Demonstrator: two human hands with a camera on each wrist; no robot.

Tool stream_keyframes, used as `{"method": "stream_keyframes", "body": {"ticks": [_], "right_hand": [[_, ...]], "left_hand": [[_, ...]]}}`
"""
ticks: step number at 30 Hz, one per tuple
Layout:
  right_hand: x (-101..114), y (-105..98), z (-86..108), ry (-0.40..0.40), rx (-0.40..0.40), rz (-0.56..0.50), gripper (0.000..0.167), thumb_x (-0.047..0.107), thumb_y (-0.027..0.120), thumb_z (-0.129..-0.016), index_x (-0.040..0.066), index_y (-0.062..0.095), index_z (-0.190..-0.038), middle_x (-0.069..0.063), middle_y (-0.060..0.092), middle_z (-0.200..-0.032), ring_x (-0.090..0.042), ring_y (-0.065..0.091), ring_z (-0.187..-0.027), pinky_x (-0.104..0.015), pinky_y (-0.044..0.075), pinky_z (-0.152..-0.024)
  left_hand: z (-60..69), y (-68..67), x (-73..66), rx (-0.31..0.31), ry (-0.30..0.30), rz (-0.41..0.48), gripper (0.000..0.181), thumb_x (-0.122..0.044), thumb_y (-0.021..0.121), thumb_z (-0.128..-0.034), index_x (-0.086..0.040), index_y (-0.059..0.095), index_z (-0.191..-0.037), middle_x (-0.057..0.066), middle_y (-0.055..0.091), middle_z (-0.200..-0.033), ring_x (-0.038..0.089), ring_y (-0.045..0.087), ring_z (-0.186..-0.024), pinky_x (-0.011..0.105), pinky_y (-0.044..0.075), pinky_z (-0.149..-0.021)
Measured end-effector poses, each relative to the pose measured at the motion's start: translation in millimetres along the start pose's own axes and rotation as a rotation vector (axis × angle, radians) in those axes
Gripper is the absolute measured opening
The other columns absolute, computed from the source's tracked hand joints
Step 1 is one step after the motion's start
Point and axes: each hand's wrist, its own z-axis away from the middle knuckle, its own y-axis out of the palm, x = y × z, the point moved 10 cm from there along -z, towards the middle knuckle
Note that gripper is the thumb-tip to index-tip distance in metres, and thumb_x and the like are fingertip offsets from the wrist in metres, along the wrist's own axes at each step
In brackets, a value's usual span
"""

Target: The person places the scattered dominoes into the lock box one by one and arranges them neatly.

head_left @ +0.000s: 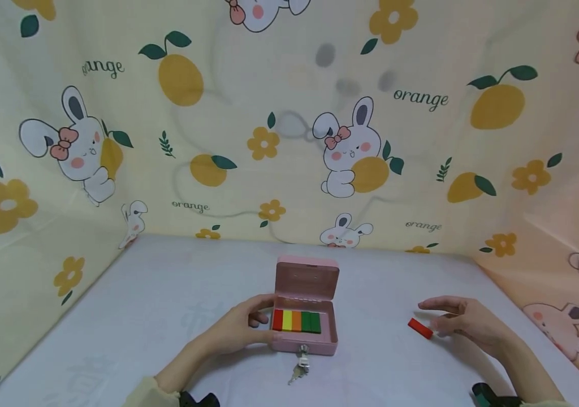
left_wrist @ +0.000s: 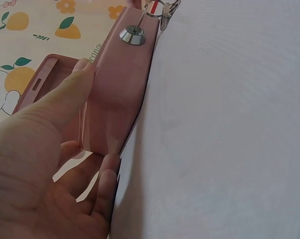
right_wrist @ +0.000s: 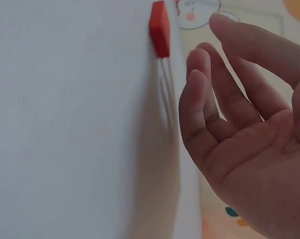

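Note:
A small pink metal lockbox (head_left: 327,343) stands on the table with its lid (head_left: 306,281) raised. Inside lie coloured blocks side by side: red (head_left: 277,320), yellow (head_left: 287,320), orange (head_left: 297,321) and green (head_left: 311,323). Keys (head_left: 298,371) hang from the front lock. My left hand (head_left: 242,327) holds the box's left end; in the left wrist view the thumb lies on the rim and the fingers reach round the box wall (left_wrist: 115,89). To the right, a loose red block (head_left: 420,328) rests on the table. Just beside it hovers my right hand (head_left: 478,325), fingers loosely bent, holding nothing.
A white cloth (head_left: 371,373) covers the table. Behind it and at both sides hangs a cream curtain (head_left: 269,73) printed with rabbits, oranges and flowers. A dark wrist strap (head_left: 199,400) shows near the left sleeve.

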Motion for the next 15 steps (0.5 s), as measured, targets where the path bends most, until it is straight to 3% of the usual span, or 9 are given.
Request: {"method": "stream_keyframes", "body": {"ticks": [15], "right_hand": [[-10.5, 7.8, -3.5, -0.003, 0.102, -0.017, 0.048, 0.006, 0.071, -0.088, -0.002, 0.057, -0.133, -0.016, 0.057, -0.134, -0.028, 0.059, -0.104, -0.039, 0.052, -0.082]], "left_hand": [[-1.0, 0.9, 1.7, -0.006, -0.013, 0.008, 0.077, -0.036, 0.081, -0.0817, -0.021, 0.044, -0.148, 0.000, 0.052, -0.139, 0.020, 0.053, -0.108, 0.043, 0.045, -0.093]]}}
